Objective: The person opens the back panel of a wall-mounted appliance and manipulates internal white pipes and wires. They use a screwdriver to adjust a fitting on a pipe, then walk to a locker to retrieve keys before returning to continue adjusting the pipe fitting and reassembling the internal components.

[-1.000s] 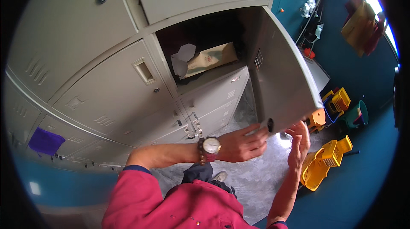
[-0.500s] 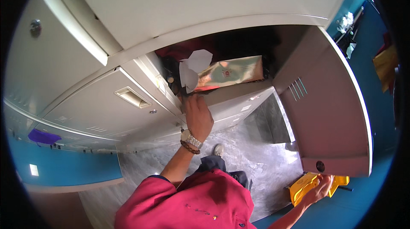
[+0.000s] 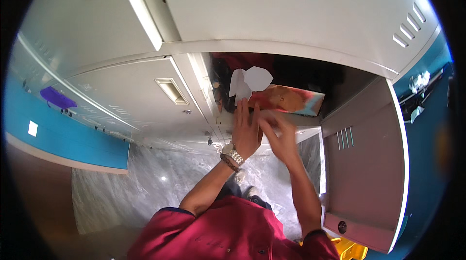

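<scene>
My left hand point(image 3: 246, 131), with a watch point(image 3: 232, 154) and a braided bracelet point(image 3: 229, 163) on its wrist, is raised at the front lip of an open locker compartment. Its fingers stretch up, their tips just below some white paper point(image 3: 257, 78). Close beside it is my right hand point(image 3: 281, 136), bent inward and smeared by motion, so its grip cannot be made out. Behind both hands, a shiny gold-and-red box point(image 3: 293, 101) lies inside the compartment. Dark items and red cloth sit in shadow around the paper.
The compartment's door point(image 3: 369, 163) hangs open at the right. Closed locker doors point(image 3: 131, 90) stand on the left and above. A yellow object point(image 3: 348, 249) is partly visible at the lower right, beneath the door. Grey floor point(image 3: 145, 197) lies below, and a purple cloth point(image 3: 58, 97) at far left.
My right hand has come up from the yellow object at lower right to beside my left hand. The left hand's fingers are now stretched upward. The view has shifted.
</scene>
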Motion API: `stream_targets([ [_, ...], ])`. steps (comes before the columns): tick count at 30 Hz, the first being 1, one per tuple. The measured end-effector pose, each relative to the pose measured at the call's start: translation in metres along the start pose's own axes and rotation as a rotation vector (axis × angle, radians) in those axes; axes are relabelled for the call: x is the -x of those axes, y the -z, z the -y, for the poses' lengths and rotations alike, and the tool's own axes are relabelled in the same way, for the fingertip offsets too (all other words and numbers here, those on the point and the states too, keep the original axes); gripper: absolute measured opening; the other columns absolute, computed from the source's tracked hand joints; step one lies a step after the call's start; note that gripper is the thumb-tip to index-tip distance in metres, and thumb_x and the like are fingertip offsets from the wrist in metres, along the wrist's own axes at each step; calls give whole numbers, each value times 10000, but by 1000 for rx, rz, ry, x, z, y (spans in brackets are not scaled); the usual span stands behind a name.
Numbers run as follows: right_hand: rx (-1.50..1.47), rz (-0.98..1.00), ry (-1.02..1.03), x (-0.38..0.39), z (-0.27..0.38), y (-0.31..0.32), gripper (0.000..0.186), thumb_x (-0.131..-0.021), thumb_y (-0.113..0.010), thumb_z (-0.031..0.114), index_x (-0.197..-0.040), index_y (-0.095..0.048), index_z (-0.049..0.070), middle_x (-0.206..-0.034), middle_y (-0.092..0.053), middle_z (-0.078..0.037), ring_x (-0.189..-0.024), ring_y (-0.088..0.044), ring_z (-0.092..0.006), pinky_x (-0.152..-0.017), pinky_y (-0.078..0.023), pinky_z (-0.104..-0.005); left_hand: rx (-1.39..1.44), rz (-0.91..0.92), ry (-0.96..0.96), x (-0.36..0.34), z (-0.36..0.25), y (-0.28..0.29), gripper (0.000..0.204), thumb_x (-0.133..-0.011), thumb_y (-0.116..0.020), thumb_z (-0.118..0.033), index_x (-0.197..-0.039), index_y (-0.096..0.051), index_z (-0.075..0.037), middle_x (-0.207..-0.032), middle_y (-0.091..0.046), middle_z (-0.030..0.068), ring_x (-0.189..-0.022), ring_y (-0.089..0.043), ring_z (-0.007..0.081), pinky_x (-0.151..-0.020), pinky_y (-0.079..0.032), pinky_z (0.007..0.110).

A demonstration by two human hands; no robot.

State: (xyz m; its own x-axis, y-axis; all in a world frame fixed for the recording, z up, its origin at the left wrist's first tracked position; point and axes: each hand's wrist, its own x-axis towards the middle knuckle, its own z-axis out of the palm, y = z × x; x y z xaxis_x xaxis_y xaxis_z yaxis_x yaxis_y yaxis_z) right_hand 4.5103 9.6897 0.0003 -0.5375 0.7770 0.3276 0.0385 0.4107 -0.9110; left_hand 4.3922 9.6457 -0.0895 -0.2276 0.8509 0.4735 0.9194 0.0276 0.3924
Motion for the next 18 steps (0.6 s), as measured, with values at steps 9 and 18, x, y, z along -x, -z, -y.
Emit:
stream_targets([
  [9, 849, 385, 213, -149, -47, -135, 209, -743, -685, 83, -932, -649, 1, -980, -685, -212, -916, -675, -411, -821, -565, -469, 9, 101, -96, 15, -11, -27, 581, -869, -593, -235, -1394, -480, -12, -1458, -367, 274, -1406, -258, 448, -1145, -173, 644],
  [18, -396, 36, -208, -134, -5, -75, 287, -830, -638, 109, -1069, -641, -50, -855, -638, -43, -715, -552, -88, -612, -459, -249, 9, 53, -96, 11, -3, -33, 587, -877, -635, -247, -1393, -474, -18, -1508, -317, 235, -1429, -236, 429, -1102, -223, 670],
])
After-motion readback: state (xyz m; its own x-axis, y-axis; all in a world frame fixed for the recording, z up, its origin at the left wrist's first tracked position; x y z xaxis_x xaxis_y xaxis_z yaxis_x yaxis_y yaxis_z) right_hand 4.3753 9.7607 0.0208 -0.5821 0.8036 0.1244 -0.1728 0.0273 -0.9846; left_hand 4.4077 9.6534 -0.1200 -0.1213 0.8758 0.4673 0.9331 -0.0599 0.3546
